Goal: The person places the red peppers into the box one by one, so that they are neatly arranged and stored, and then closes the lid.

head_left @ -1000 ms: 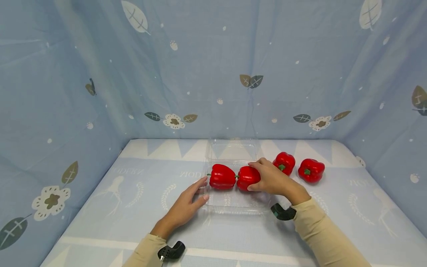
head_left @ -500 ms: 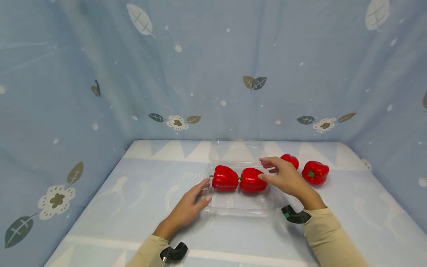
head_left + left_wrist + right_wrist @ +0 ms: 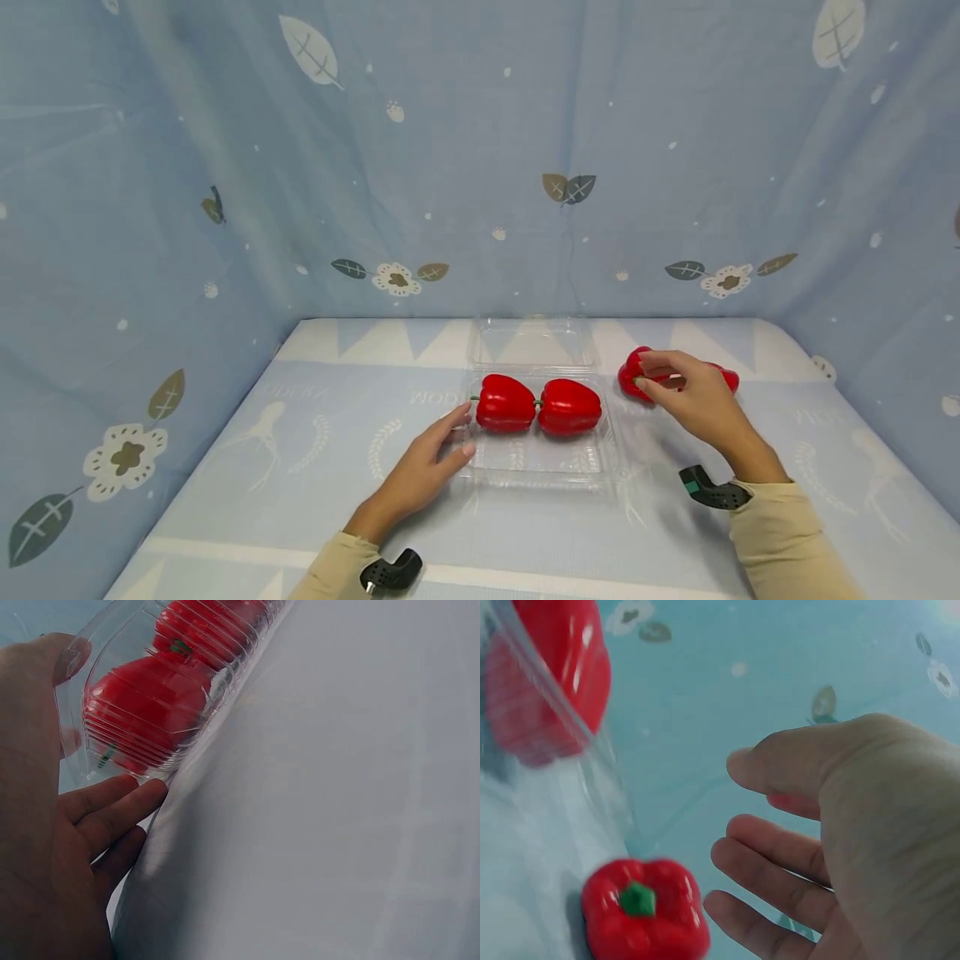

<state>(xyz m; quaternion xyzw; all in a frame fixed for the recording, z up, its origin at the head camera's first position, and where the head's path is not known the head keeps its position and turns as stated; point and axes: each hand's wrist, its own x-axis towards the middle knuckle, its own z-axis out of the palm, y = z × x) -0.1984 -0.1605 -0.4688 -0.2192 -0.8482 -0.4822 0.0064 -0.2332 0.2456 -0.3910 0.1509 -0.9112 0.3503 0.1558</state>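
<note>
Two red bell peppers, the left one (image 3: 506, 404) and the right one (image 3: 570, 407), lie stem end to stem end in a clear plastic clamshell box (image 3: 536, 478). My left hand (image 3: 420, 467) rests at the box's left side, thumb and fingers spread along its edge. In the left wrist view the fingertips (image 3: 154, 793) are right at the ribbed wall. My right hand (image 3: 701, 404) hovers, holding nothing, over two more bell peppers on the table. One of these peppers (image 3: 632, 377) shows beside the fingers; the other (image 3: 729, 377) is mostly hidden behind the hand.
The box's clear lid (image 3: 534, 343) lies folded back toward the rear. A patterned cloth (image 3: 225, 400) covers the table. Blue fabric with leaves and flowers (image 3: 450, 150) hangs behind and at both sides.
My right hand has let go of the right pepper in the box and moved right, over the two peppers on the table. The left hand has stayed at the box.
</note>
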